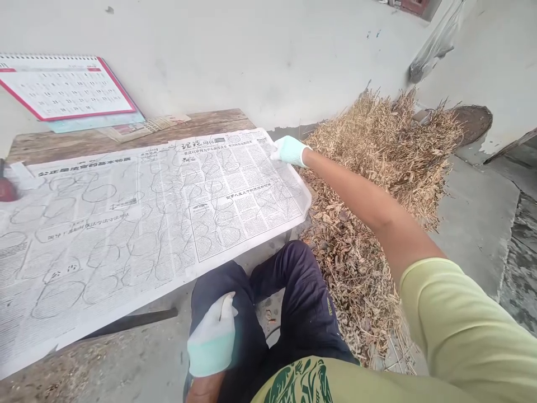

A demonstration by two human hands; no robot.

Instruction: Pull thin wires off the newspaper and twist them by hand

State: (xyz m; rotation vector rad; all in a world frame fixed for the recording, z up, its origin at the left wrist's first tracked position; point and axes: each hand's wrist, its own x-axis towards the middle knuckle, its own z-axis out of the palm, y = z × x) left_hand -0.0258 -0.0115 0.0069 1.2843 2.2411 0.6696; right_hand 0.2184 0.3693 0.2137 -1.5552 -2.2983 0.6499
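A large newspaper [126,224] lies spread over a low wooden table [62,143], with looping pen lines drawn across its print. My right hand [290,150], in a white glove, reaches out and touches the paper's far right corner; whether it pinches the edge I cannot tell. My left hand [213,336], also gloved, rests on my left thigh over dark trousers [293,302] with its fingers loosely curled and nothing in it.
A desk calendar [62,87] with a red border leans on the wall behind the table, a printed sheet [142,127] beside it. A heap of dry straw and leaves [377,184] lies right of the table on the concrete floor [474,224]. A dark red object [6,189] sits at the left edge.
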